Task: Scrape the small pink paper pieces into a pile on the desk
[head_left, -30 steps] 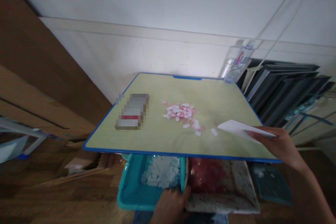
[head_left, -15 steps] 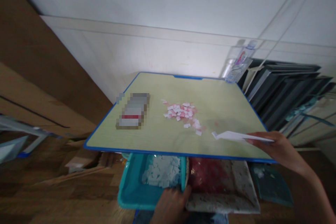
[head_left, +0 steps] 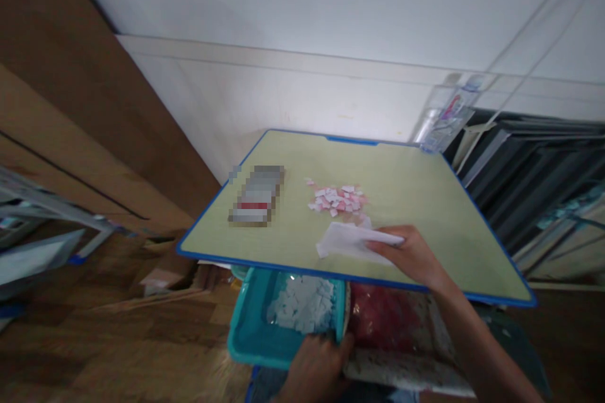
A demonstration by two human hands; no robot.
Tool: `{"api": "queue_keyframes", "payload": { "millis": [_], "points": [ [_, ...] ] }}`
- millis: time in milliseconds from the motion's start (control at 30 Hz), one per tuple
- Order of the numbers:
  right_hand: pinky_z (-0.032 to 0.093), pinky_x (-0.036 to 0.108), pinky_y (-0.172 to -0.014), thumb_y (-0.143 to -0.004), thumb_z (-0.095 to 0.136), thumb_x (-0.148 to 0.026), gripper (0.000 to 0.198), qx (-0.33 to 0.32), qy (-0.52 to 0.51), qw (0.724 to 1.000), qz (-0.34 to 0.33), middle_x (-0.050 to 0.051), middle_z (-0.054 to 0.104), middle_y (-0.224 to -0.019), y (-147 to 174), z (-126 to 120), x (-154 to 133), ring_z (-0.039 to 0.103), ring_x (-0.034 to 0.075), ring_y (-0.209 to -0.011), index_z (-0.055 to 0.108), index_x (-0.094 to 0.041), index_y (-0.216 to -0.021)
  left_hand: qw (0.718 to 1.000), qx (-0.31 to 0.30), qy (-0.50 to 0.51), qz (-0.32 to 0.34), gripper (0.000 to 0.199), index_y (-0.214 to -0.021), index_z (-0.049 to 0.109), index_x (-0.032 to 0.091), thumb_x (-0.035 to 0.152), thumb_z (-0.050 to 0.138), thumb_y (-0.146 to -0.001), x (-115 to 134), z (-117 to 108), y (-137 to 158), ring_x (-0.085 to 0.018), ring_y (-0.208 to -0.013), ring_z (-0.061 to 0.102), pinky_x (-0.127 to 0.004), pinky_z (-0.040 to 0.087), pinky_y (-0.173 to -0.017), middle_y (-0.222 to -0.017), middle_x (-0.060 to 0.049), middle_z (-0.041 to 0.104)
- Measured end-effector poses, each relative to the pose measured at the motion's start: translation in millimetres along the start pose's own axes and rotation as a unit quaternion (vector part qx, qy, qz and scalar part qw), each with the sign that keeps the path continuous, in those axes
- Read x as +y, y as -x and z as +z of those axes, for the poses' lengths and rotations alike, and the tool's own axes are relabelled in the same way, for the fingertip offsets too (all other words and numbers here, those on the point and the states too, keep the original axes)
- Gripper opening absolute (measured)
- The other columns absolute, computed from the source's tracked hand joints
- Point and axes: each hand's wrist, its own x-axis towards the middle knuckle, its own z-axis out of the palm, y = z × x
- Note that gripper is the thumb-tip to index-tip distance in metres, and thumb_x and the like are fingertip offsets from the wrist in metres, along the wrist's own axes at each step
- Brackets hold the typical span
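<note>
White sheet [head_left: 347, 240] shifts leftward to mid-frame, bringing it just below the scraps [head_left: 336, 199].
Lower centre, left hand [head_left: 317, 365] curls at the teal basin [head_left: 258, 349], grip unclear; right of centre, right hand [head_left: 411, 252] pinches the sheet over the tabletop [head_left: 420, 189].

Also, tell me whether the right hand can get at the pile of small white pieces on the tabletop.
Probably yes: the right hand is close to the pile, with only the white sheet in its grip seemingly in the way.
</note>
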Motion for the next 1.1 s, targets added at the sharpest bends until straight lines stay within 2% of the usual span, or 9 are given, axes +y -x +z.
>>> {"api": "queue_keyframes", "payload": {
  "millis": [133, 333, 467, 633, 867, 967, 1100],
  "points": [
    [0.029, 0.018, -0.037, -0.068, 0.056, -0.038, 0.03, 0.052, 0.0, 0.997, 0.065, -0.002, 0.048, -0.047, -7.2, 2.2, 6.0, 0.039, 0.007, -0.042, 0.059, -0.011, -0.054, 1.0, 0.005, 0.001, -0.001, 0.027, -0.101, 0.049, 0.02, 0.033, 0.049, -0.077, 1.2, -1.4, 1.4, -0.026, -0.072, 0.055, -0.034, 0.041, -0.062, -0.081, -0.009, 0.059],
    [0.028, 0.018, -0.038, -0.066, 0.058, -0.037, 0.027, 0.045, -0.048, 0.99, 0.128, -0.002, 0.046, -0.048, -4.8, 7.4, 8.8, 0.038, 0.007, -0.043, 0.062, -0.01, -0.063, 1.0, 0.0, 0.0, 0.001, 0.028, -0.102, 0.049, 0.019, 0.034, 0.047, -0.079, 0.9, 0.3, 2.3, -0.026, -0.073, 0.055, -0.035, 0.041, -0.063, -0.084, -0.01, 0.058],
    [0.024, 0.018, -0.038, -0.066, 0.057, -0.038, 0.029, 0.02, -0.046, 0.994, 0.097, -0.004, 0.039, -0.043, -5.8, 16.2, 3.7, 0.033, 0.006, -0.041, 0.058, -0.011, -0.055, 1.0, 0.004, -0.007, 0.001, 0.031, -0.104, 0.048, 0.019, 0.035, 0.049, -0.077, 0.4, 2.1, 2.5, -0.026, -0.073, 0.055, -0.035, 0.041, -0.062, -0.082, -0.01, 0.058],
    [0.026, 0.018, -0.039, -0.07, 0.055, -0.034, 0.029, 0.007, -0.006, 0.999, 0.031, -0.003, 0.043, -0.046, -6.3, 23.3, 1.0, 0.037, 0.006, -0.044, 0.054, -0.012, -0.051, 1.0, 0.01, -0.01, 0.013, 0.032, -0.107, 0.047, 0.019, 0.034, 0.047, -0.078, 0.3, 0.2, 2.0, -0.027, -0.073, 0.056, -0.036, 0.042, -0.061, -0.081, -0.01, 0.059],
    [0.029, 0.018, -0.039, -0.071, 0.054, -0.032, 0.028, -0.018, -0.005, 1.0, 0.018, -0.002, 0.045, -0.047, -1.2, 31.4, -4.0, 0.039, 0.007, -0.044, 0.054, -0.013, -0.05, 1.0, 0.014, -0.011, 0.008, 0.031, -0.103, 0.048, 0.019, 0.033, 0.052, -0.075, 0.4, 1.4, 1.1, -0.027, -0.071, 0.056, -0.036, 0.043, -0.059, -0.082, -0.01, 0.059],
    [0.029, 0.018, -0.039, -0.07, 0.055, -0.033, 0.025, -0.017, -0.032, 0.999, 0.024, -0.002, 0.049, -0.049, 3.2, 24.5, -8.5, 0.04, 0.007, -0.044, 0.058, -0.013, -0.055, 1.0, 0.012, -0.012, 0.008, 0.031, -0.103, 0.048, 0.019, 0.032, 0.051, -0.075, 0.4, 0.9, 1.7, -0.027, -0.071, 0.056, -0.035, 0.043, -0.06, -0.081, -0.009, 0.059],
    [0.025, 0.018, -0.037, -0.068, 0.058, -0.038, 0.027, 0.053, -0.039, 0.996, 0.054, -0.002, 0.046, -0.047, 10.6, 1.9, -10.0, 0.035, 0.006, -0.041, 0.063, -0.012, -0.062, 1.0, 0.001, -0.011, 0.003, 0.034, -0.106, 0.047, 0.02, 0.033, 0.052, -0.075, 1.1, -1.4, 2.4, -0.026, -0.074, 0.055, -0.035, 0.042, -0.063, -0.083, -0.009, 0.059]
  ]
}}
